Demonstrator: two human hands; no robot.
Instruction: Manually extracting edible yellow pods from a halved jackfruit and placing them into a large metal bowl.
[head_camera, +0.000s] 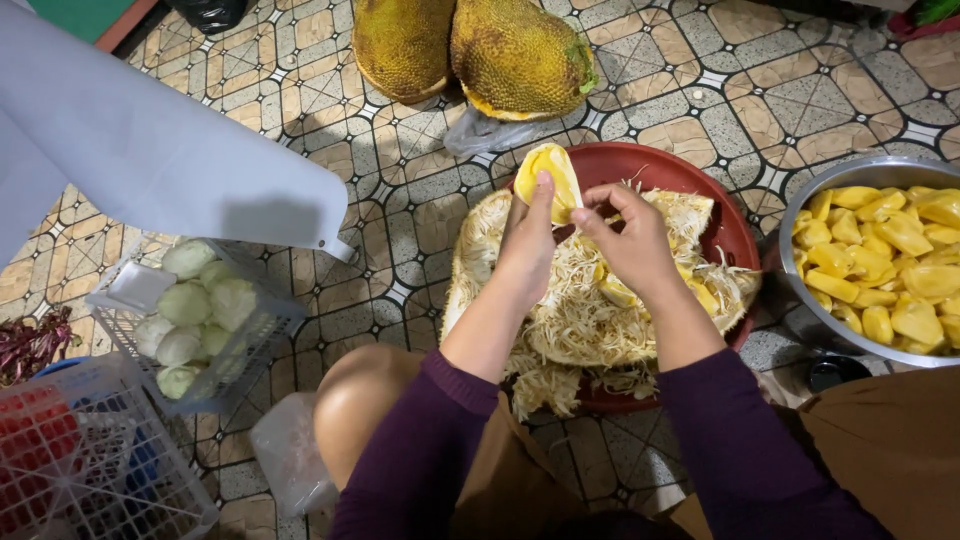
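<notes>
Together both hands (585, 240) pinch a glossy yellow, split-open jackfruit pod (553, 178).

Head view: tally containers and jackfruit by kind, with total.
Whole jackfruit: 2
Opened jackfruit piece: 1, on the red tray
Red tray: 1
Metal bowl of yellow pods: 1
White plastic baskets: 2
Total: 7

The left hand holds one yellow pod; the right hand pinches at it.
</notes>
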